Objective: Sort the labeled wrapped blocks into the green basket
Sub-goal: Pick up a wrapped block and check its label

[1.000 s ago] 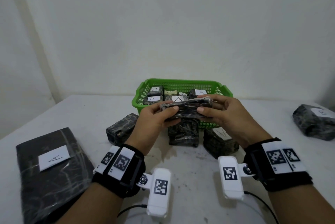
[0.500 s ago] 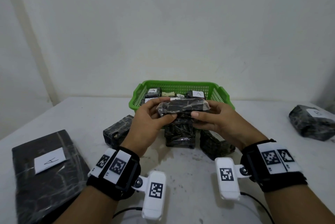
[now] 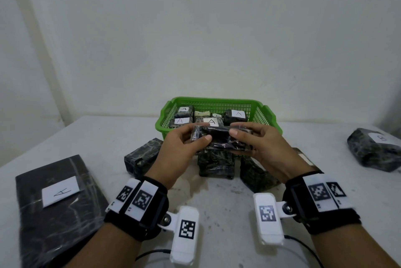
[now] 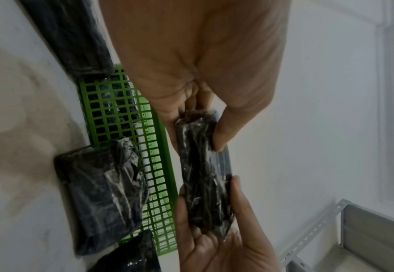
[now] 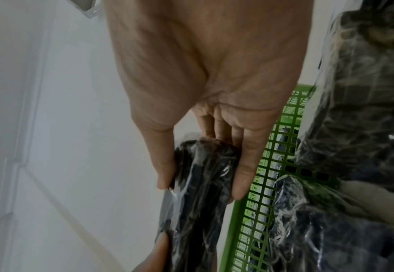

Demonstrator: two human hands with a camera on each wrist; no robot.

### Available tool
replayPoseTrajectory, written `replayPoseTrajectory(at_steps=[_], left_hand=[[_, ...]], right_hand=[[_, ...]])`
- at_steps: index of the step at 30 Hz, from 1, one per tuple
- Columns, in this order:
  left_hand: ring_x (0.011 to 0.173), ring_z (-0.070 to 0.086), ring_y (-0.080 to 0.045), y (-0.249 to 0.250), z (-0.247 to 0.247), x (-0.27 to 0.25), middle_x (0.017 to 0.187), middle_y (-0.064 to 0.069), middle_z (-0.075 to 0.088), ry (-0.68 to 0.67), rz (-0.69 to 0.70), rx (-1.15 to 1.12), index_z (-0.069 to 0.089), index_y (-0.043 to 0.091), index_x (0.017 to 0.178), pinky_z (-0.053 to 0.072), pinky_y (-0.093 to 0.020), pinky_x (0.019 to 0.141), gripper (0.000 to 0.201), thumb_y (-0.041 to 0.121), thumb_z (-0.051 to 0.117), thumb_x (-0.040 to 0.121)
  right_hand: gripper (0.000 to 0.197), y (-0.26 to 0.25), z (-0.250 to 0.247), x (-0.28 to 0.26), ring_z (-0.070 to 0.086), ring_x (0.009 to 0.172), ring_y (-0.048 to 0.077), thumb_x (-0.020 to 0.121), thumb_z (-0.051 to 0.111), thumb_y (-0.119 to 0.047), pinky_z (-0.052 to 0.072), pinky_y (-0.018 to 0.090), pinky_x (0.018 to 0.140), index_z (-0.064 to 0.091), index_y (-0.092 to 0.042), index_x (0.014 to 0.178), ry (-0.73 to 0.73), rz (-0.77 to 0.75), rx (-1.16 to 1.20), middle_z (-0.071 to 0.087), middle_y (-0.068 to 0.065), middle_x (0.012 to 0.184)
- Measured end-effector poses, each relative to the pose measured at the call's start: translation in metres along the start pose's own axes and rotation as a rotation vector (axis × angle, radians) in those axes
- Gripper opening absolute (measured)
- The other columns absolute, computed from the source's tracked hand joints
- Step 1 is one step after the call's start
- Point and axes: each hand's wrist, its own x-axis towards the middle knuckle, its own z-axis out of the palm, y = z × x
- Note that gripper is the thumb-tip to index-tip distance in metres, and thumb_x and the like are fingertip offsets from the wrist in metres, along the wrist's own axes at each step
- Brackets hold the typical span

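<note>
Wrapped block held in both hands just short of the green basket.

The wrapped block (image 3: pixel 219 137) hangs above the desk (image 3: pixel 217 198), in front of the green basket (image 3: pixel 269 116); the left hand (image 3: pixel 180 150) pinches one end between thumb and fingers and the right hand (image 3: pixel 264 148) pinches the other, so each grip is closed on slick film only. No label shows on the held block, so it could be sorted unread. The film could slip, dropping it onto the loose blocks (image 3: pixel 216 164) below. The basket already holds blocks marked A, so space is tight. A block marked B (image 3: pixel 375 150) lies well apart.
</note>
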Motion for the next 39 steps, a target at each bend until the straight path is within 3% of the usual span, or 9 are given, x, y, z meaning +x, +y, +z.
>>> replayPoseTrajectory(at_steps=[3, 7, 11, 18, 21, 26, 29, 33, 39], left_hand=[[0.114, 0.071, -0.029, 0.0, 0.0, 0.001, 0.117, -0.012, 0.075, -0.034, -0.033, -0.044, 0.069, 0.008, 0.123, 0.051, -0.051, 0.106, 0.03, 0.012, 0.071, 0.093], [0.111, 0.072, -0.029, 0.0, -0.004, 0.002, 0.114, -0.013, 0.077, 0.009, -0.024, -0.034, 0.07, 0.005, 0.121, 0.051, -0.053, 0.105, 0.028, 0.013, 0.07, 0.094], [0.111, 0.072, -0.029, 0.002, -0.003, 0.0, 0.115, -0.012, 0.076, -0.01, -0.046, -0.056, 0.071, 0.007, 0.12, 0.052, -0.052, 0.105, 0.032, 0.021, 0.074, 0.092], [0.104, 0.073, -0.019, 0.004, -0.004, -0.001, 0.109, -0.008, 0.077, -0.009, 0.079, 0.015, 0.071, 0.007, 0.11, 0.06, -0.026, 0.083, 0.031, -0.005, 0.077, 0.082], [0.107, 0.072, -0.02, 0.004, -0.003, -0.002, 0.114, -0.01, 0.075, -0.058, 0.089, 0.018, 0.07, 0.007, 0.114, 0.06, -0.03, 0.087, 0.038, -0.007, 0.079, 0.079], [0.116, 0.069, -0.025, 0.003, 0.002, -0.001, 0.121, -0.008, 0.073, -0.055, -0.025, -0.083, 0.071, 0.016, 0.121, 0.059, -0.041, 0.095, 0.034, 0.02, 0.078, 0.087], [0.109, 0.073, -0.028, 0.002, -0.001, 0.0, 0.111, -0.009, 0.077, -0.024, -0.024, 0.001, 0.075, 0.012, 0.113, 0.058, -0.045, 0.097, 0.023, 0.011, 0.074, 0.09], [0.106, 0.074, -0.026, 0.006, -0.003, -0.002, 0.111, -0.009, 0.078, -0.05, -0.027, 0.0, 0.076, 0.014, 0.114, 0.057, -0.045, 0.099, 0.033, 0.021, 0.08, 0.082], [0.104, 0.074, -0.031, 0.007, -0.003, -0.001, 0.108, -0.013, 0.078, 0.002, -0.034, 0.044, 0.077, 0.011, 0.111, 0.058, -0.043, 0.099, 0.028, 0.0, 0.075, 0.086]], right_hand=[[0.048, 0.001, 0.0, 0.0, 0.078, 0.101, 0.03, 0.066, 0.086, -0.026, 0.063, 0.046, 0.089, 0.077, -0.008, 0.109, 0.019, -0.029, -0.049, 0.081, 0.014, 0.105], [0.066, 0.002, -0.002, 0.0, 0.076, 0.11, 0.031, 0.056, 0.091, -0.027, 0.06, 0.045, 0.095, 0.074, -0.012, 0.118, -0.048, -0.011, -0.013, 0.078, 0.014, 0.117], [0.057, 0.002, -0.005, 0.0, 0.074, 0.114, 0.026, 0.06, 0.09, -0.024, 0.06, 0.04, 0.095, 0.077, -0.019, 0.116, -0.051, -0.051, -0.074, 0.078, 0.01, 0.119], [0.059, -0.006, 0.001, -0.003, 0.075, 0.111, 0.031, 0.07, 0.082, -0.029, 0.064, 0.035, 0.085, 0.07, -0.004, 0.123, -0.089, 0.057, 0.027, 0.076, 0.018, 0.121], [0.055, -0.008, 0.001, -0.004, 0.076, 0.101, 0.038, 0.076, 0.078, -0.023, 0.066, 0.034, 0.078, 0.068, 0.001, 0.124, -0.069, 0.085, 0.055, 0.077, 0.023, 0.115], [0.027, -0.004, -0.001, -0.002, 0.077, 0.104, 0.033, 0.086, 0.072, 0.012, 0.066, 0.033, 0.082, 0.072, 0.003, 0.112, 0.0, 0.032, 0.004, 0.078, 0.02, 0.109], [0.026, -0.003, -0.001, -0.001, 0.079, 0.092, 0.026, 0.083, 0.074, 0.013, 0.065, 0.029, 0.073, 0.074, -0.002, 0.104, -0.004, 0.022, -0.024, 0.079, 0.013, 0.099], [0.037, -0.003, 0.001, 0.0, 0.079, 0.092, 0.028, 0.075, 0.081, 0.002, 0.066, 0.032, 0.074, 0.072, 0.004, 0.111, 0.021, 0.007, 0.025, 0.079, 0.016, 0.103], [0.044, -0.002, -0.001, 0.0, 0.079, 0.096, 0.029, 0.067, 0.085, -0.002, 0.065, 0.031, 0.076, 0.071, -0.001, 0.11, 0.02, -0.014, 0.012, 0.078, 0.016, 0.106]])
